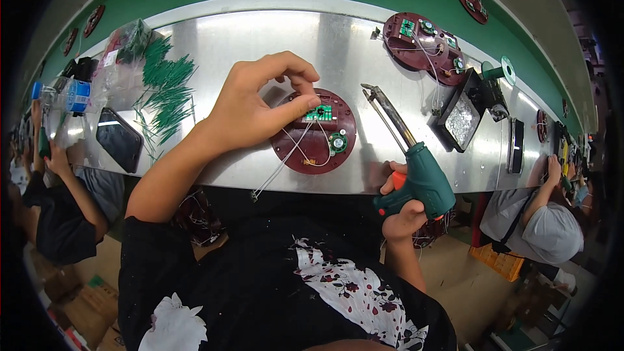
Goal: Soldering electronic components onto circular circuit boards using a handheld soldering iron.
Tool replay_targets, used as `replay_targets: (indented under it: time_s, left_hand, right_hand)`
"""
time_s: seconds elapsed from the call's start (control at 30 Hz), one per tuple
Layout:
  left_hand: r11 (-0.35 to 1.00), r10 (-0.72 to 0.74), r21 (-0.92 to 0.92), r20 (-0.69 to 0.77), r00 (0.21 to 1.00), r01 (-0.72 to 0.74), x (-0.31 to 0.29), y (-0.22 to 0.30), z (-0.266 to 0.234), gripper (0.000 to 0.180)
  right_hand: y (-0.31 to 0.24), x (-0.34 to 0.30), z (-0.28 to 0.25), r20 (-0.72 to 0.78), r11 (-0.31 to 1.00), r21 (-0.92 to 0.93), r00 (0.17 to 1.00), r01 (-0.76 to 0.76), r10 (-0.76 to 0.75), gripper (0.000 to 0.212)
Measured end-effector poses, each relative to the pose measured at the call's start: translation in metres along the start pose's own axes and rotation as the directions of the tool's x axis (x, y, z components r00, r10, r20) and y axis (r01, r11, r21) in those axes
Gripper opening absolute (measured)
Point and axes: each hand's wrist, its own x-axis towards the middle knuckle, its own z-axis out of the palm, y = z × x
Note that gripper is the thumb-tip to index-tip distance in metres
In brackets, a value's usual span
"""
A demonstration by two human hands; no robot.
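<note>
A round dark red plastic housing (323,156) lies on the metal bench in front of me. It carries a green circuit board (327,113), a small round green-rimmed part (338,142) and thin white wires (278,170) that trail off its near left edge. My left hand (263,101) arches over its far left part, thumb tip at the board's edge, the fingers bent and apart from the thumb. I see nothing held there. On the right, my right hand (404,221) grips a green soldering gun (426,179) with an orange trigger, its metal tip pointing up, apart from the housing.
Green wire pieces (166,88) lie left, near a clear plastic bag (123,52), a dark phone (119,140) and a bottle (65,96). More housings (422,49), a solder spool (500,71) and a black tray (460,123) stand right. People sit on both sides.
</note>
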Motion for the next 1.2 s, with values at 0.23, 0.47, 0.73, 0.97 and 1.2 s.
replay_targets:
  time_s: [0.23, 0.47, 0.73, 0.97, 1.2]
  left_hand:
    - [0.960, -0.209, -0.171, 0.086, 0.974, 0.221, -0.001, -0.001, 0.006, 0.021]
    - [0.935, -0.196, -0.284, 0.082, 0.977, 0.211, -0.003, -0.004, 0.011, 0.025]
    - [0.952, -0.199, -0.207, 0.133, 0.971, 0.224, -0.003, 0.006, 0.005, 0.027]
    - [0.953, -0.233, -0.181, 0.070, 0.970, 0.242, -0.004, 0.011, 0.016, 0.027]
    - [0.940, -0.267, -0.218, 0.009, 0.964, 0.262, -0.008, 0.008, 0.026, 0.021]
  right_hand:
    - [-0.001, 0.001, 0.000, -0.009, 0.999, 0.041, 1.000, -0.005, 0.005, 0.101]
    - [-0.001, 0.002, 0.000, -0.012, 0.998, 0.067, 1.000, 0.005, -0.004, 0.098]
    - [-0.014, 0.010, -0.001, 0.002, 0.992, 0.119, 0.999, -0.051, 0.051, 0.088]
    - [-0.018, 0.020, 0.009, 0.028, 0.982, 0.191, 1.000, -0.011, 0.006, 0.086]
    - [-0.018, 0.024, 0.034, 0.093, 0.951, 0.308, 0.996, -0.042, 0.014, 0.088]
